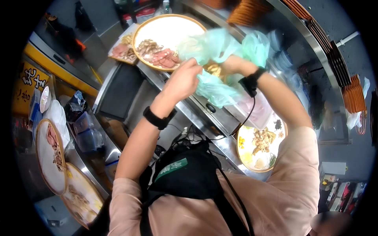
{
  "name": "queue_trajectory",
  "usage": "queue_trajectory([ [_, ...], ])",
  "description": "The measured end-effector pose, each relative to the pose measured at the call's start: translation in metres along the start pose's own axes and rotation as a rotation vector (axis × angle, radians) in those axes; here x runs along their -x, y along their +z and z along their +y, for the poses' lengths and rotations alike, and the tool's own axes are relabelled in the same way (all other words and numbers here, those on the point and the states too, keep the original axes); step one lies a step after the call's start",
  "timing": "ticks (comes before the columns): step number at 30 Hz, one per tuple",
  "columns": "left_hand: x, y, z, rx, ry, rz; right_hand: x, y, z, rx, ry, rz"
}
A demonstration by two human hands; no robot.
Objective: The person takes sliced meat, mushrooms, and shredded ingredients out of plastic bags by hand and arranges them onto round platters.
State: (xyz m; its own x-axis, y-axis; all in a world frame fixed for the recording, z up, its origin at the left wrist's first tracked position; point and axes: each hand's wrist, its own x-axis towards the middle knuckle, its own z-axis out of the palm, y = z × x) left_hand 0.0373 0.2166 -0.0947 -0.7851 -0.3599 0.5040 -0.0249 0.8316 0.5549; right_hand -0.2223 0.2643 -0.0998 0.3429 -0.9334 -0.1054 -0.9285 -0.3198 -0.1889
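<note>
Thin green plastic bags hang bunched between my hands, in front of the large round tray. My left hand is closed, pinching the edge of a bag. My right hand reaches in from the other side, its fingers curled at yellowish food amid the plastic; motion blurs it and the bag partly hides the fingers. More green plastic bulges behind my right wrist. The round wood-rimmed tray holds pink sliced meat and brownish pieces near its front edge.
A second round tray with several foods lies by my right elbow, beside a translucent bin. Two more trays stand at the left. Stacked clear bowls sit at the right. A cable runs from my right wrist.
</note>
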Motion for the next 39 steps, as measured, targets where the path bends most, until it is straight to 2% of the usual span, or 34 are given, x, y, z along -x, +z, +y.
queue_trajectory([
  [1,0.000,0.002,0.002,-0.001,0.000,0.010,0.005,-0.021,-0.009,-0.081,0.155,-0.036],
  [2,-0.002,0.002,0.003,-0.003,0.000,0.021,0.013,-0.026,0.001,-0.141,0.202,-0.001],
  [4,-0.004,0.002,0.007,0.008,-0.014,0.016,0.024,-0.059,-0.018,-0.204,0.435,-0.052],
  [5,-0.005,0.003,0.009,0.020,-0.028,-0.003,0.030,-0.076,-0.031,-0.238,0.471,-0.041],
  [8,-0.007,0.001,0.020,0.036,-0.046,-0.049,0.038,-0.086,-0.019,-0.333,0.528,-0.062],
  [9,-0.007,0.003,0.021,0.036,-0.048,-0.046,0.041,-0.086,-0.024,-0.232,0.543,-0.070],
  [11,-0.002,0.000,0.016,0.088,-0.069,-0.105,0.045,-0.069,-0.001,-0.254,0.442,0.029],
  [12,0.011,-0.009,0.013,0.034,-0.079,-0.088,0.027,-0.076,-0.010,-0.271,0.443,-0.018],
  [13,0.022,-0.010,0.007,0.042,0.026,0.031,0.020,-0.066,0.000,-0.210,0.299,0.056],
  [14,0.024,-0.008,-0.002,0.024,0.102,0.052,0.016,-0.065,0.003,-0.308,0.282,0.014],
  [15,0.022,-0.012,0.007,0.067,0.064,0.000,0.021,-0.073,0.010,-0.369,0.381,-0.085],
  [16,0.020,-0.014,0.014,0.016,0.058,0.011,0.035,-0.079,0.020,-0.280,0.393,0.027],
  [17,0.019,-0.016,0.028,0.009,0.049,0.026,0.053,-0.111,-0.011,-0.502,0.503,0.000],
  [18,0.024,-0.028,0.046,0.022,0.078,0.058,0.077,-0.126,-0.008,-0.227,0.323,0.058],
  [19,0.032,-0.043,0.059,0.039,0.032,0.073,0.080,-0.148,-0.050,-0.252,0.354,0.102],
  [20,0.040,-0.052,0.057,0.063,0.047,0.158,0.082,-0.164,-0.065,-0.233,0.285,0.160],
  [22,0.065,-0.072,0.043,0.144,0.015,0.193,0.070,-0.173,-0.091,-0.320,0.234,0.303],
  [23,0.069,-0.071,0.027,0.113,-0.077,0.171,0.068,-0.177,-0.090,-0.360,0.203,0.373],
  [25,0.097,-0.084,0.005,0.083,-0.216,0.114,0.044,-0.200,-0.130,-0.156,-0.013,0.235],
  [26,0.114,-0.088,-0.005,0.055,-0.351,0.089,0.027,-0.208,-0.154,-0.054,-0.128,0.169],
  [28,0.144,-0.099,-0.017,-0.124,-0.550,-0.060,-0.016,-0.208,-0.206,-0.057,-0.298,0.151],
  [30,0.165,-0.104,-0.024,-0.155,-0.728,-0.141,-0.064,-0.212,-0.258,-0.008,-0.518,0.112],
  [33,0.206,-0.104,-0.037,-0.163,-0.779,0.001,-0.144,-0.223,-0.364,-0.056,-0.750,0.033],
  [35,0.230,-0.110,-0.028,-0.197,-0.904,-0.015,-0.205,-0.219,-0.418,-0.120,-0.941,-0.027],
  [36,0.241,-0.111,-0.022,-0.205,-0.904,-0.001,-0.229,-0.213,-0.440,-0.144,-0.852,-0.069],
  [37,0.253,-0.112,-0.016,-0.227,-0.926,0.042,-0.261,-0.210,-0.462,-0.048,-1.110,-0.026],
  [38,0.264,-0.113,-0.011,-0.251,-0.949,0.076,-0.276,-0.203,-0.490,-0.139,-0.824,-0.079],
  [39,0.275,-0.114,-0.005,-0.226,-0.975,0.100,-0.306,-0.192,-0.510,-0.089,-0.883,-0.049],
])
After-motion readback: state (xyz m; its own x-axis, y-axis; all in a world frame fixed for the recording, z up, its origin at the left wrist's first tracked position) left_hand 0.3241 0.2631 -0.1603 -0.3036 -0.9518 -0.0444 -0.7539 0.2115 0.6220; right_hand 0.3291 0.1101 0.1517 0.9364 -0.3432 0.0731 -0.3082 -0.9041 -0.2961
